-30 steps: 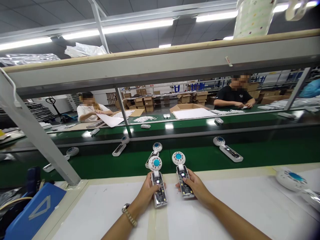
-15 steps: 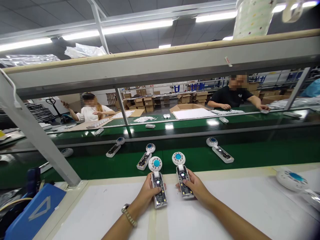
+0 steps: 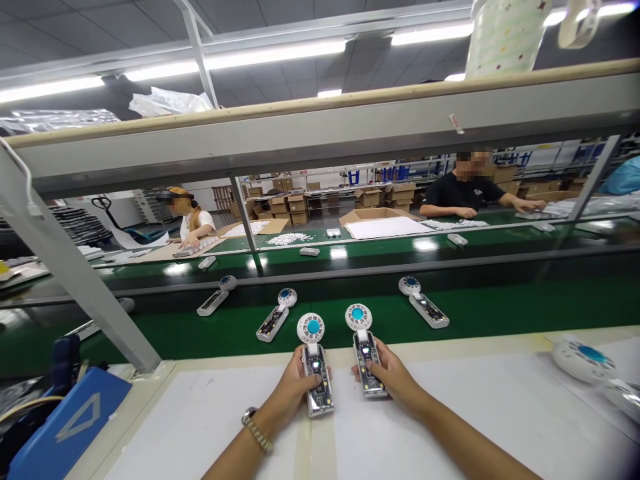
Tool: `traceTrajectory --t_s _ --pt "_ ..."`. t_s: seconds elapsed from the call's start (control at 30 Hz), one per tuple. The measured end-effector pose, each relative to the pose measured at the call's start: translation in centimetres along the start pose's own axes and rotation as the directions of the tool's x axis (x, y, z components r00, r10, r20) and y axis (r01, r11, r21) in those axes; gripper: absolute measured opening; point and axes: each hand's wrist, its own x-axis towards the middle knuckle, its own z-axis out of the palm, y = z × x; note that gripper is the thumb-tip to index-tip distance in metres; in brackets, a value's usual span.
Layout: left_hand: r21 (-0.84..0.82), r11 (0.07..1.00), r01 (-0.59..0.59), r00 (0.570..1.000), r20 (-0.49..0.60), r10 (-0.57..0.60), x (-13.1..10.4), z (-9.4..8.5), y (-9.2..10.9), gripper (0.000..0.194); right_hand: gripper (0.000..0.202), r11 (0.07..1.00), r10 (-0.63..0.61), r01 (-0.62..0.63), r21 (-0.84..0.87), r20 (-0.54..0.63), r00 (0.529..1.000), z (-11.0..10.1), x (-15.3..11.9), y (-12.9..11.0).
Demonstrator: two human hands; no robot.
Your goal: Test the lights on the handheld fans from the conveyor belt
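Observation:
My left hand [image 3: 295, 387] is closed around the clear handle of one handheld device [image 3: 319, 390], its thumb on the front. That device has a circuit board showing through the handle and a round white head with a blue centre. My right hand [image 3: 395, 380] grips a second, matching handheld device [image 3: 371, 380], thumb pressed on its face. A small light glows on each handle. Both are held upright, side by side and apart, over the near edge of the green conveyor belt [image 3: 345, 287]. The fingers behind the handles are mostly hidden.
More such devices lie on the belt: one [image 3: 277, 313] just left, one [image 3: 217, 297] farther left, one [image 3: 424, 303] to the right. Another [image 3: 585, 360] rests on the white worktop [image 3: 450, 427]. A shelf beam [image 3: 320, 123] crosses above. Two co-workers [image 3: 465, 193] sit across the belts.
The devices on the near belt have shifted left, and the pieces on the far belt have shifted right. My hands stay nearly still. The left co-worker has turned and lowered an arm.

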Motion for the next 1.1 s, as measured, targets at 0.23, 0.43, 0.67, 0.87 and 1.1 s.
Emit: traceTrajectory --t_s 0.23,0.43,0.67,0.87,1.1 --pt "-0.012 1.000 0.006 1.000 -0.015 -0.006 0.1 0.0 -0.1 0.056 0.080 1.000 -0.011 0.010 0.015 0.010 1.000 0.1 0.1 0.1" --pt "-0.012 1.000 -0.002 1.000 -0.006 0.002 0.2 -0.3 -0.4 0.058 0.083 1.000 -0.013 0.013 0.002 0.012 1.000 0.0 0.2 0.2" --pt "-0.027 1.000 0.002 1.000 -0.011 -0.002 0.2 -0.4 -0.4 0.058 0.076 1.000 -0.002 0.002 0.009 0.014 1.000 -0.1 0.3 0.5" --pt "-0.076 0.997 -0.004 0.998 -0.058 0.000 0.3 -0.1 -0.3 0.059 0.066 0.999 -0.030 0.028 0.043 0.033 0.999 0.0 0.2 0.0" --pt "-0.137 0.982 0.128 0.987 -0.079 -0.139 0.3 0.4 0.4 0.056 0.033 0.964 0.102 -0.152 0.218 0.228 0.968 0.0 -0.8 -0.8"
